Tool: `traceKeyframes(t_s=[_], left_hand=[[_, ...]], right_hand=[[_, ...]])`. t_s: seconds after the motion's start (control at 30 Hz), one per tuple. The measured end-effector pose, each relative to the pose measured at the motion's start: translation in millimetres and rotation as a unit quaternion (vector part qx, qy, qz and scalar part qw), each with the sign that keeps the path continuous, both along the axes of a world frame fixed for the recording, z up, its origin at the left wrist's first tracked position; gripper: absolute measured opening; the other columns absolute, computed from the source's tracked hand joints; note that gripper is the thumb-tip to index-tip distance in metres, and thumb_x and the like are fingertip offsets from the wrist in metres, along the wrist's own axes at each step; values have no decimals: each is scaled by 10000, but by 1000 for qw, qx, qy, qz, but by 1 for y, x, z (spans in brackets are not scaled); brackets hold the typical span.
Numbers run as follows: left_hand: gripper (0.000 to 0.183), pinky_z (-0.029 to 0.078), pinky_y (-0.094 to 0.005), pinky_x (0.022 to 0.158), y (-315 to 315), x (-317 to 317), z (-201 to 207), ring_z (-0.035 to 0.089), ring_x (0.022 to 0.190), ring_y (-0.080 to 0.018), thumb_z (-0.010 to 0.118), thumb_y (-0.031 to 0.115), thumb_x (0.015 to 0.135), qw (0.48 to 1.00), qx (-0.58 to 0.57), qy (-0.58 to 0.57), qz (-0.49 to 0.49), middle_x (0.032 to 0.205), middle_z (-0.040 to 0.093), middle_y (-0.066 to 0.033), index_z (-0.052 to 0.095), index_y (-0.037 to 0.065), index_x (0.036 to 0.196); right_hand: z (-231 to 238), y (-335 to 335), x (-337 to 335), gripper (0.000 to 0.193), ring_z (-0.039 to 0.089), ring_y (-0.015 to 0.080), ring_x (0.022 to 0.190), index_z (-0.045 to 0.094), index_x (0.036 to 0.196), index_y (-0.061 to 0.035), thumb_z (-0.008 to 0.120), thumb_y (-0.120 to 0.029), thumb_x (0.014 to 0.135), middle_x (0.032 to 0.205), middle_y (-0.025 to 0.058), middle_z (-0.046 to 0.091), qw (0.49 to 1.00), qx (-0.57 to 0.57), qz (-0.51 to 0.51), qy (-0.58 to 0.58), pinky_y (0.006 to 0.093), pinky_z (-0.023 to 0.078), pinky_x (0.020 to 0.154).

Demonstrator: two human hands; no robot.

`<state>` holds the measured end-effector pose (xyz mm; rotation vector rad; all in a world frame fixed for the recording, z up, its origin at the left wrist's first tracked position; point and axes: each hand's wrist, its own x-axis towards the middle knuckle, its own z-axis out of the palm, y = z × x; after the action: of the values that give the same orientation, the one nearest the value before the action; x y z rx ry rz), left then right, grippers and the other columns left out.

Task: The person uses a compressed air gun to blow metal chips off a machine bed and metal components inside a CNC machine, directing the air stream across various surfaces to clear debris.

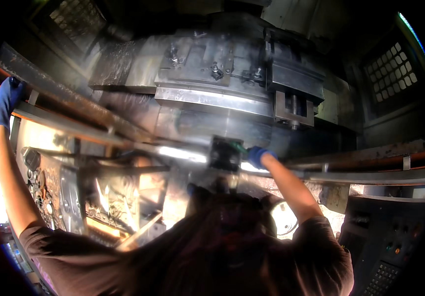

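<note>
My left hand [8, 101], in a blue glove, is stretched far out to the left. Its fingers are bent over the edge of the machine's frame, beside a long dark metal rail [69, 91]. In front of my body, my gloved right hand [259, 157] is closed at the side of a dark, squarish thing [224, 154] with a bit of green near the fingers. Blur hides the exact kind of this thing. It is above the machine's front sill [183, 154]. Beyond it lies a metal machine bed with a clamped plate [193, 69] and a vise [295, 81].
Bolts and clamps [216, 71] stick up from the plate. At the lower right stands a dark control panel [387, 241] with buttons. A worn cart [49, 192] bearing small metal parts is at the lower left. A white round container [284, 218] sits near my right elbow.
</note>
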<state>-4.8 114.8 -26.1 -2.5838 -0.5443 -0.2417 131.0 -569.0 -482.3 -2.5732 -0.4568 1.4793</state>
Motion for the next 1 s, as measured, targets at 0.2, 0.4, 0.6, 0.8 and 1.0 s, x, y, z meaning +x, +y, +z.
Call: traceKeyframes(t_s=[0.2,0.4,0.6,0.8,1.0], left_hand=[[322,491,-387,685,-15,3,4,660,756,-334,500,267,841,1000,-22,15,11,774,655,-211,664,-11,836],[298,501,-362,649,9,-1,-1,671,664,-275,508,241,851,1000,-19,0,3,718,671,-169,683,1,819],[271,504,-344,598,42,3,-4,668,630,-231,511,200,884,991,-115,-46,-45,696,674,-149,654,-29,869],[284,477,-383,577,88,-17,-6,653,643,-265,503,218,893,988,-146,-29,-39,720,658,-174,640,-29,862],[299,476,-408,603,96,-2,-16,654,690,-318,500,241,886,994,-95,-19,-49,749,655,-200,641,-22,866]], right_hand=[[-24,-8,2,220,505,197,615,673,856,-44,589,-245,822,721,77,614,1000,9,22,-7,372,426,603],[-12,-4,-1,232,613,253,694,678,888,-21,577,-215,812,770,137,653,1000,-2,-12,1,378,471,621],[-54,-40,-20,198,579,224,622,646,855,-35,577,-219,830,715,116,615,970,47,-230,70,373,443,557],[-3,-104,-77,229,603,201,558,597,994,-14,595,-201,863,694,112,629,958,43,-273,78,345,475,500],[-31,-205,-168,339,537,137,516,549,1222,-190,575,-136,888,704,34,577,976,125,-178,-34,274,438,437]])
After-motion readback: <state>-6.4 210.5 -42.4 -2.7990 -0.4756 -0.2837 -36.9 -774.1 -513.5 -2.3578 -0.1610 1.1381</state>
